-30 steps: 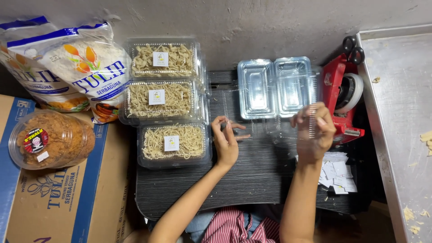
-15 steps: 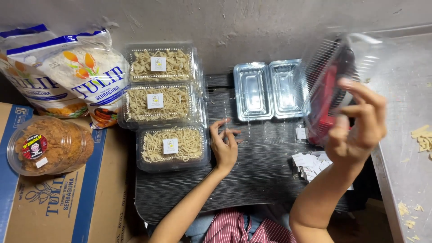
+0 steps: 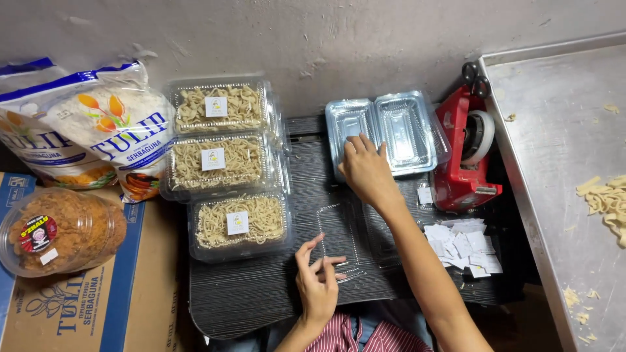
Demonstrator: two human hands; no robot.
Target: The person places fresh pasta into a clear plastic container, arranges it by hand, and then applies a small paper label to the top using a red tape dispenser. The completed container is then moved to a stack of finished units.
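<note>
Right hand [image 3: 366,171] lies flat, palm down and fingers stretched out close together, with its fingertips on the near edge of an empty clear plastic container [image 3: 385,132] that sits open, two shiny halves side by side, just beyond the hand against the wall. Left hand [image 3: 317,280] rests nearer the body, fingers loosely spread and bent, its fingertips touching a flat clear plastic lid [image 3: 339,236] that lies on the dark ribbed mat [image 3: 261,293] between the two hands; it pinches nothing that can be made out. Left of both hands, three closed clear boxes of pale noodles [image 3: 225,164] stand in a column, each with a small white label on top, the nearest one just beside the left hand's fingers. Right of the right hand's wrist stands a red tape dispenser [image 3: 464,156], and nearer, beside the forearm, a loose heap of small white paper labels [image 3: 464,244]. Farther right lies a metal tray [image 3: 554,169] with scraps of dough. Far left of the noodle boxes are flour bags [image 3: 85,133], a round tub of brown snack [image 3: 59,231] and a cardboard box [image 3: 98,313].
</note>
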